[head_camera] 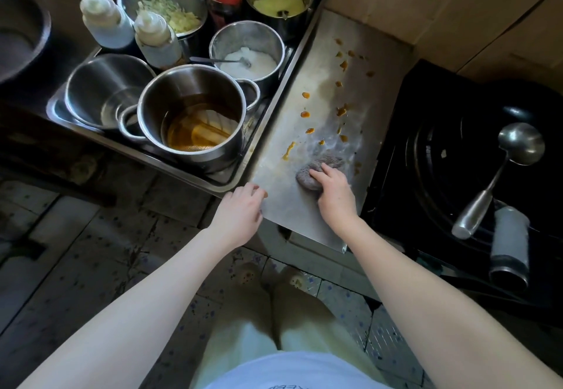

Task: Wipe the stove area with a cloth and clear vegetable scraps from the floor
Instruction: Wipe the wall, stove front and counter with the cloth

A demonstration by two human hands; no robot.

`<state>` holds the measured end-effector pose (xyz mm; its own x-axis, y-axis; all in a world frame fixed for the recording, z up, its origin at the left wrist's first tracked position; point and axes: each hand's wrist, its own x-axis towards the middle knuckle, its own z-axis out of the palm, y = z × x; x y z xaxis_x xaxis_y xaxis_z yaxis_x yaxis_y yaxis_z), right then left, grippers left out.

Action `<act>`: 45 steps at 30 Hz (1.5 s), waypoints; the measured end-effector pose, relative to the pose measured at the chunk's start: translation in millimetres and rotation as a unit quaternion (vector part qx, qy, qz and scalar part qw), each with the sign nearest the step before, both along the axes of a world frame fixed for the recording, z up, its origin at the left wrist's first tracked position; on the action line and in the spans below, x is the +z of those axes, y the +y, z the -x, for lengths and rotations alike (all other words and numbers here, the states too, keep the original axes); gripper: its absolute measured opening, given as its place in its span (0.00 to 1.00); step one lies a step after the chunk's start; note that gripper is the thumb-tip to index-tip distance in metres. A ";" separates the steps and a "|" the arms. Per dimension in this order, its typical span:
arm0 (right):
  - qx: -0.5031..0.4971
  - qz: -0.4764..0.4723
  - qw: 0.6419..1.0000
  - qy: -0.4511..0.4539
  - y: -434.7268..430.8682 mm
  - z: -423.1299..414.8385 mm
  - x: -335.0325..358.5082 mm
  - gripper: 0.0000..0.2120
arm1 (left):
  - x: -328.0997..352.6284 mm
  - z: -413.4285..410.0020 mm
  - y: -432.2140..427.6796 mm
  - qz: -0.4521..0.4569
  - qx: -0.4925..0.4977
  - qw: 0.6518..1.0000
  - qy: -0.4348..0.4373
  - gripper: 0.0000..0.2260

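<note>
My right hand [335, 189] curled over the cloth [315, 167] on the spattered counter [318, 67], left hand [240, 208] loose-fingered, touching its edge.

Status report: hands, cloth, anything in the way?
Right hand holds grey cloth on steel counter. Left hand open at counter edge. Orange spatters ahead, unwiped.

1. The left grip [240, 208] is palm down at the end of a forearm stretched forward, fingers loosely curled and holding nothing.
2. The right grip [333, 195] is palm down too, its fingers bent over the cloth [316, 164] and pressing on it.
</note>
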<state>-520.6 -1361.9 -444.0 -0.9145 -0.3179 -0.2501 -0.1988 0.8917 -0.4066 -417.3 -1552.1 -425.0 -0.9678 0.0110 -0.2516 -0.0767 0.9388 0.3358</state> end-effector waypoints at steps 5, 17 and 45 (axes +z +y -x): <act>0.123 0.014 0.992 -0.001 -55.2 13.4 -1.7 0.24 | -0.1 4.2 -4.5 -0.024 0.003 1.000 -0.003 0.16; 0.023 -0.018 0.999 0.020 -50.0 47.9 9.6 0.25 | -3.0 21.5 -0.1 -0.071 -0.023 0.997 -0.007 0.15; 0.090 -0.050 0.994 0.028 -57.0 67.8 6.2 0.23 | -0.9 52.6 5.3 -0.071 -0.030 0.997 -0.015 0.16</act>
<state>-588.4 -1418.9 -437.7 -0.8581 -0.4540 -0.2400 -0.3789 0.8752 -0.3008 -469.9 -1546.8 -425.9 -0.9566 0.1059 -0.2714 -0.0335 0.8855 0.4635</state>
